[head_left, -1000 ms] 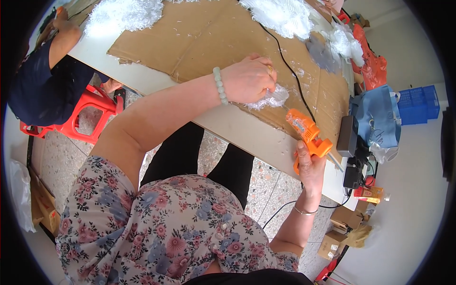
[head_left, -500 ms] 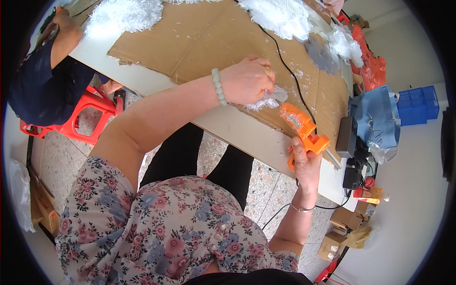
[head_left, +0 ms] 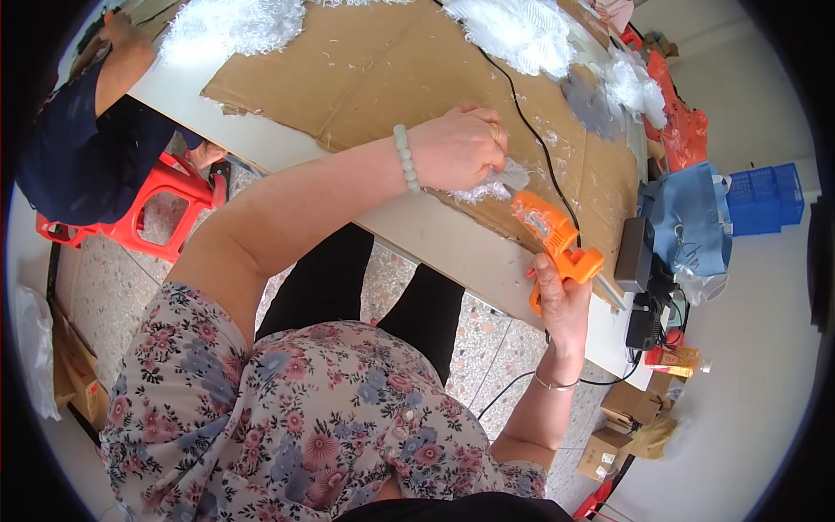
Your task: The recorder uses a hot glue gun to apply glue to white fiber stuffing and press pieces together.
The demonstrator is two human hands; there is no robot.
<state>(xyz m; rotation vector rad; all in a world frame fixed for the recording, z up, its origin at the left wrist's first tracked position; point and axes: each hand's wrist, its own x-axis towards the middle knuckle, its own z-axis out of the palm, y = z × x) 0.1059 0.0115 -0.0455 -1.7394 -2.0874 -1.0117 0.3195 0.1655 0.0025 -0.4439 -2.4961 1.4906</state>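
Note:
My left hand (head_left: 458, 148), with a pale bead bracelet at the wrist, is closed on a small white fluffy piece (head_left: 489, 185) lying on the brown cardboard sheet (head_left: 365, 70) that covers the white table (head_left: 435, 235). My right hand (head_left: 561, 300) grips an orange glue gun (head_left: 552, 235) by its handle, its nozzle pointing at the white piece and almost touching it. A black cord (head_left: 531, 130) runs across the cardboard past my left hand.
Heaps of white fluffy material (head_left: 230, 26) lie at the table's far side. Another person in dark clothes (head_left: 83, 139) sits at the left on a red stool (head_left: 161, 204). A blue bag (head_left: 687, 217), a blue crate (head_left: 765, 200) and cardboard boxes (head_left: 626, 418) stand to the right.
My right hand has brought the glue gun up and left, from beside the table edge to the white piece. My left hand has stayed on that piece.

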